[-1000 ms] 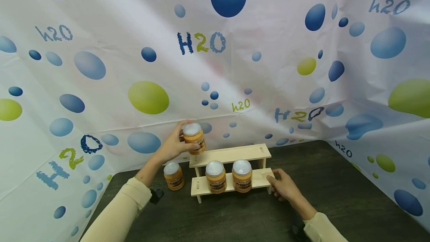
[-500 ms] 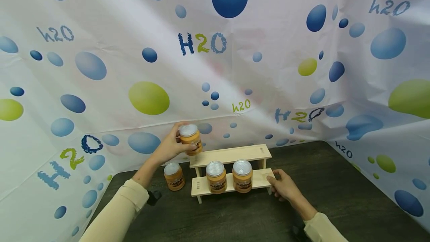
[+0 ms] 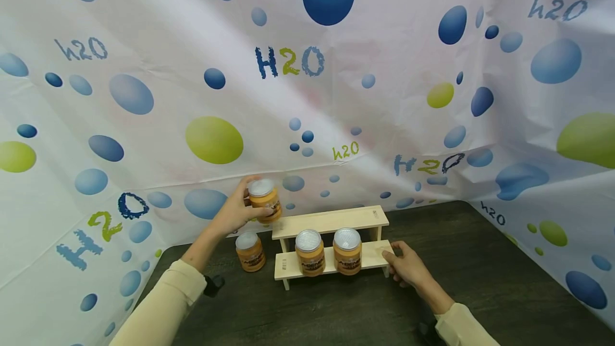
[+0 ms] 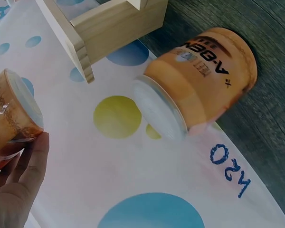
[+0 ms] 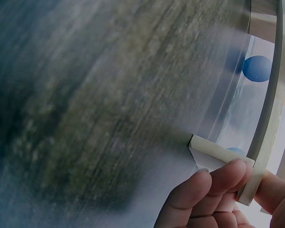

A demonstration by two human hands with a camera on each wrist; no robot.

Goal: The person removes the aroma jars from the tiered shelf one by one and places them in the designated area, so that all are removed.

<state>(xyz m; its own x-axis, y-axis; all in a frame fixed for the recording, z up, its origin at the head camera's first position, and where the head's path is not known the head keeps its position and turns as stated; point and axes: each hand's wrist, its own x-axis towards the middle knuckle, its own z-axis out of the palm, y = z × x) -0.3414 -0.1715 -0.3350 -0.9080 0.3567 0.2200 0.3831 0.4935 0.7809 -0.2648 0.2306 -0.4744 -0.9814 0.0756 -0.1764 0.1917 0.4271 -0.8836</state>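
My left hand [image 3: 234, 211] grips an orange jar [image 3: 265, 201] with a silver lid, up in the air by the left end of the shelf's upper tier. In the left wrist view the fingers lie along the side of this held jar [image 4: 9, 114]. My right hand [image 3: 405, 266] pinches the right end of the lower tier of a two-step wooden shelf [image 3: 372, 254], thumb on top and fingers beneath. On that lower tier stand two matching jars, a left jar [image 3: 310, 253] and a right jar [image 3: 347, 251].
Another orange jar [image 3: 250, 252] stands on the dark wooden table [image 3: 336, 314], left of the shelf. Behind the table hangs a white curtain [image 3: 307, 100] printed with blue and green spots, reaching down to its back and side edges.
My left hand has drawn the held jar leftward and slightly down, off from above the upper tier's left end. My right hand keeps its place on the shelf.
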